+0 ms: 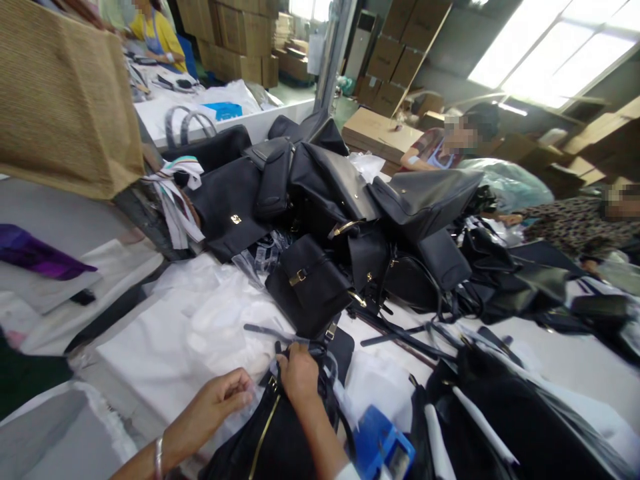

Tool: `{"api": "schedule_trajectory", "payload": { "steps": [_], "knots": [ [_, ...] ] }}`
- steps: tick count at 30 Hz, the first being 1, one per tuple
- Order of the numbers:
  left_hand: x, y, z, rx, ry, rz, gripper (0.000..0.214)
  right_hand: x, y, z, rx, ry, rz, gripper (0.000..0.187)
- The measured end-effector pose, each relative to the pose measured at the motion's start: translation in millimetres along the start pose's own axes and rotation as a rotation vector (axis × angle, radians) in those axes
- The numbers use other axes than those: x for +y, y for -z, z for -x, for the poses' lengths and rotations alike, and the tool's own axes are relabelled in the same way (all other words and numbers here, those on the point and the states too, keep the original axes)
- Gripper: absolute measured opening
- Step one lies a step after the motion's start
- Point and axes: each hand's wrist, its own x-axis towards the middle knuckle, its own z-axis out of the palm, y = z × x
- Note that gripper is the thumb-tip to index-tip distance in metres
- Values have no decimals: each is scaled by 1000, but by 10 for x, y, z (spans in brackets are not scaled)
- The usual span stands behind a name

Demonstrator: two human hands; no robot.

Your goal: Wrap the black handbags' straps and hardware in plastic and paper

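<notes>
1. My right hand (299, 375) sits on top of the black bag (280, 433) at the near table (545, 363) edge, fingers curled round its clear plastic wrap (330, 363) by the strap.
2. My left hand (220, 400) is just left of the bag, fingers pinched shut on the wrap's edge.
3. Gold zip (264, 427) runs down the bag's front.
4. Blue tool (383, 447) lies just right of it.
5. Pile of black bags (350, 220) lies further back on the table, well apart.

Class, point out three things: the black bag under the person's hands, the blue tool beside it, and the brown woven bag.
black bag (280, 433), head view, front panel by the zip.
blue tool (383, 448), head view, body.
brown woven bag (60, 93), head view, side panel.
</notes>
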Motion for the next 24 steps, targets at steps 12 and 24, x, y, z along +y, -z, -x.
{"api": "schedule_trajectory", "payload": {
  "steps": [12, 24],
  "knots": [
    [209, -16, 85, 67, -177, -315, 22, 78, 580, 575, -207, 46, -895, 21],
    [513, -227, 336, -51, -420, -538, 18, 184, 1110, 1306, 69, 435, -194, 18]
  ]
}}
